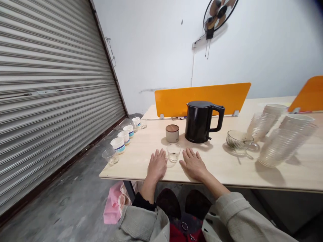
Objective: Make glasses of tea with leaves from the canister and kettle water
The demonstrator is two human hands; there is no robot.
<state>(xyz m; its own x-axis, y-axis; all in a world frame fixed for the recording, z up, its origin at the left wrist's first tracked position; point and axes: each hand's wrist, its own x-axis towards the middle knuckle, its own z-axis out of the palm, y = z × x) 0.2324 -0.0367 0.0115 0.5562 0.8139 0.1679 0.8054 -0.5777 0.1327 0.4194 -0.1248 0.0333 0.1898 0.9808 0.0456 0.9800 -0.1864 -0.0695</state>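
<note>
Near the front edge of the table (151, 134), beyond which a black electric kettle (197, 122) is standing, the right hand (193, 164) and left hand (158, 164) are lying palm-down, gripping nothing. A clear plastic cup (173, 154) is standing upright between them, its axis vertical, about equally near both.

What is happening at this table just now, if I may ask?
A person's left hand and right hand rest palms down on the table, on either side of a small clear cup with some dark bits inside. Neither hand is gripping anything. Beyond the cup stand a lidded jar and a black kettle; a glass cup sits to the right.
</note>
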